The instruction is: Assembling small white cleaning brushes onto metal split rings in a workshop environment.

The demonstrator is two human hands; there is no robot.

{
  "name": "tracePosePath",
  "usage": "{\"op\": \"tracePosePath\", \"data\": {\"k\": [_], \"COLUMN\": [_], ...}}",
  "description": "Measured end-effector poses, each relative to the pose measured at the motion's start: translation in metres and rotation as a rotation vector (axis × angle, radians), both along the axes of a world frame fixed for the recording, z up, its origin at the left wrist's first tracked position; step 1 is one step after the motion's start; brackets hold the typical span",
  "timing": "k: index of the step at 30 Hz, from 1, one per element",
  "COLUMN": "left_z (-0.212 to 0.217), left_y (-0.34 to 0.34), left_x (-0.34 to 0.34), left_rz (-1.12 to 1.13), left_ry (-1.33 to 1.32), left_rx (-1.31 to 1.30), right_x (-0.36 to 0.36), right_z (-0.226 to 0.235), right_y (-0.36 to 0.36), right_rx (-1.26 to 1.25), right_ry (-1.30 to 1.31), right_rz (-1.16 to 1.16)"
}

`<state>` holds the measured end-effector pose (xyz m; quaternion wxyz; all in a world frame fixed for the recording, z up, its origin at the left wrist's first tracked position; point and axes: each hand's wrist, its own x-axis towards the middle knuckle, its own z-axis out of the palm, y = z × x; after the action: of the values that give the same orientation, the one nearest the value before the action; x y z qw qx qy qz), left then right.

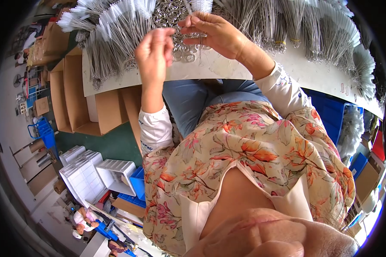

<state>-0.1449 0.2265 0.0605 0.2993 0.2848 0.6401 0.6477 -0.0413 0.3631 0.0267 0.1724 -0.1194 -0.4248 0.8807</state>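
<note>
Above a pile of small metal rings [188, 53] at the table's near edge, my two hands face each other, a little apart. My left hand [153, 49] is slightly blurred, its fingers curled inward; whatever they may hold is hidden. To its right, my right hand [218, 35] has thumb and index finger pinched together, the other fingers reaching toward the left hand. A thin pale strand shows by that pinch, too small to name surely. Beyond the hands lies a white-bristled wire brush bunch [201, 5]. Thick bundles of wire-handled brushes [111, 43] flank the rings, with more brushes [283, 21] on the right.
The pale tabletop [227, 68] curves across in front of my lap. Open cardboard boxes [79, 94] stand at left, with white plastic crates [83, 173] lower down. A blue bin [328, 113] is under the table at right. Other people [83, 220] are far off at lower left.
</note>
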Motion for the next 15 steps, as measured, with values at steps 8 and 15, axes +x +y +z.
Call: {"op": "tracePosePath", "data": {"k": [8, 15], "left_z": [-0.012, -0.026], "left_y": [0.012, 0.006], "left_x": [0.019, 0.051], "left_rz": [0.022, 0.164], "left_ry": [0.358, 0.951], "left_rx": [0.217, 0.306], "right_x": [0.015, 0.023], "right_z": [0.028, 0.006], "right_y": [-0.010, -0.029], "right_rx": [0.787, -0.192], "right_ry": [0.168, 0.048], "right_rz": [-0.365, -0.108]}}
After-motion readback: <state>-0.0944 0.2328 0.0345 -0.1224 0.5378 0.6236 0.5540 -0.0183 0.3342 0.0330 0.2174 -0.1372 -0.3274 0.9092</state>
